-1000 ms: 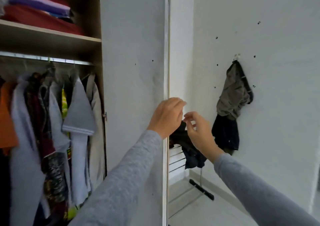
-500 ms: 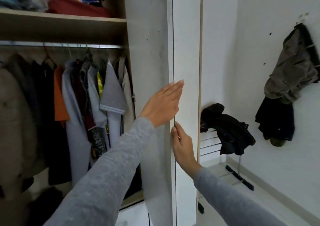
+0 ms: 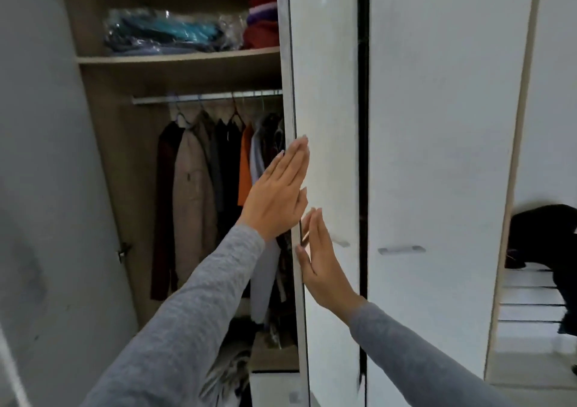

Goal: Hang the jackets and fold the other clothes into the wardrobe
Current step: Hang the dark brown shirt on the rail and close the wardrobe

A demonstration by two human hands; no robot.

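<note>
The wardrobe stands part open in front of me. My left hand [image 3: 276,192] lies flat, fingers straight, against the edge of the white wardrobe door [image 3: 324,110]. My right hand [image 3: 321,261] is flat on the same door's front, just below. Neither hand holds anything. Inside, jackets and shirts [image 3: 199,200] hang from a metal rail [image 3: 206,97]. Folded clothes [image 3: 262,28] and a plastic-wrapped bundle [image 3: 171,35] lie on the shelf [image 3: 178,60] above the rail.
The left wardrobe door [image 3: 40,188] stands open at my left. A second white door [image 3: 437,125] with a handle [image 3: 401,249] is shut on the right. A dark garment [image 3: 543,235] lies on a drying rack [image 3: 530,297] at far right. Clothes are heaped on the wardrobe floor [image 3: 231,372].
My view has swung left from the wall toward the wardrobe. The door between my hands has swung toward shut, covering more of the hanging clothes. Both hands have flattened onto it.
</note>
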